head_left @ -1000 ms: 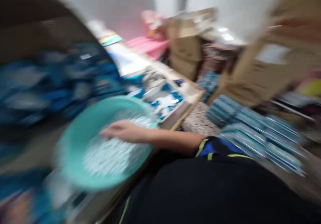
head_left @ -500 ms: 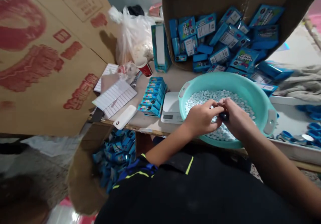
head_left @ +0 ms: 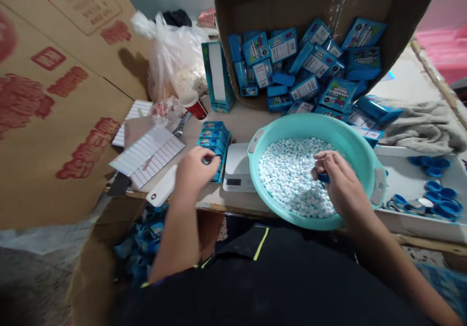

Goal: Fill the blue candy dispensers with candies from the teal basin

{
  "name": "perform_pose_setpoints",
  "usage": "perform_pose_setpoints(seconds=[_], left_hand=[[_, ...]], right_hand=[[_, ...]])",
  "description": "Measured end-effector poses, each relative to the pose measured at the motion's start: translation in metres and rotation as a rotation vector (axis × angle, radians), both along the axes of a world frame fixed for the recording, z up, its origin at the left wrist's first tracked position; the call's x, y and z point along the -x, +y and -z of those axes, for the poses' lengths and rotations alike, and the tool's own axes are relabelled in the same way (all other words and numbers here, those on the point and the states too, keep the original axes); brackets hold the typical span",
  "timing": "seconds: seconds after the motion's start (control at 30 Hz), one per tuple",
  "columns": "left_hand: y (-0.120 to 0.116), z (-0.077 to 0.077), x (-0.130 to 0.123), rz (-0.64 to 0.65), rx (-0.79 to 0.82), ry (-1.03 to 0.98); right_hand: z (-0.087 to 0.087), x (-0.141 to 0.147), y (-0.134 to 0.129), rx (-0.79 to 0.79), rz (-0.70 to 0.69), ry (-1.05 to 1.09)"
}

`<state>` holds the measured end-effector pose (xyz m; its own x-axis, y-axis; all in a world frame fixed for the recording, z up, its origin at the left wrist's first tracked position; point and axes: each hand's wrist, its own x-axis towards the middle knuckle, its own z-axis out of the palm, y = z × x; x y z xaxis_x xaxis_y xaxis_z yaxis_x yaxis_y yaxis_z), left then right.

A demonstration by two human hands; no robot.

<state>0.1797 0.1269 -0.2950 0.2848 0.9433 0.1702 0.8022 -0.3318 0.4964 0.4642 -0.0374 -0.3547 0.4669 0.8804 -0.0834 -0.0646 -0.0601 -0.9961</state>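
Blue cap [head_left: 323, 177] gripped by right-hand fingers [head_left: 330, 159] in teal basin [head_left: 295, 124] of white candies [head_left: 288, 180], left-hand fingers [head_left: 199, 163] clenched beside blue boxes [head_left: 215, 146]

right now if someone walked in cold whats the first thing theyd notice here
The eye goes first to the big teal plastic basin heaped with small pale blue tablets, at the table's front edge, where the right hand holds a small blue item over them. Behind it, a tilted cardboard box brims with bright blue packets. To the left, the left hand is at a short stack of blue packs beside a digital scale.
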Motion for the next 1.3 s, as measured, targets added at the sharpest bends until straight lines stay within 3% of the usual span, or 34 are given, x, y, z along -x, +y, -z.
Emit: perform_pose_setpoints(seconds=[0.1,0.23,0.4,0.57,0.7,0.83,0.93,1.0,1.07,1.17,1.3], left_hand=[[0.042,-0.003,0.040,-0.003,0.268,0.319],[0.075,-0.005,0.042,0.139,0.481,0.494],[0.102,-0.006,0.029,0.126,0.585,0.656],[0.124,0.008,0.025,0.135,0.530,0.724],[0.133,0.013,0.022,0.050,0.569,0.721],[0.120,0.011,0.030,0.004,0.590,0.415],[0.087,0.016,0.051,-0.085,0.434,0.124],[0.060,0.027,0.067,-0.264,0.276,-0.275],[0.034,0.045,0.080,-0.432,0.276,-0.561],[0.008,0.073,0.087,-0.476,0.398,-0.805],[0.001,0.098,0.078,-0.434,0.495,-1.050]], right_hand=[[-0.008,0.002,-0.004,0.028,-0.064,-0.171],[-0.014,0.006,-0.005,0.044,-0.112,-0.323],[-0.015,0.005,-0.006,0.056,-0.155,-0.328],[-0.019,0.005,-0.008,0.057,-0.205,-0.338],[-0.022,0.006,-0.009,0.091,-0.233,-0.378],[-0.021,0.005,-0.009,0.082,-0.211,-0.346],[-0.020,0.002,-0.009,0.047,-0.165,-0.318],[-0.018,0.000,-0.009,0.032,-0.163,-0.304],[-0.013,-0.001,-0.007,0.017,-0.186,-0.285],[-0.001,0.001,-0.003,-0.043,-0.204,-0.287],[0.005,0.008,0.003,-0.101,-0.231,-0.350]])
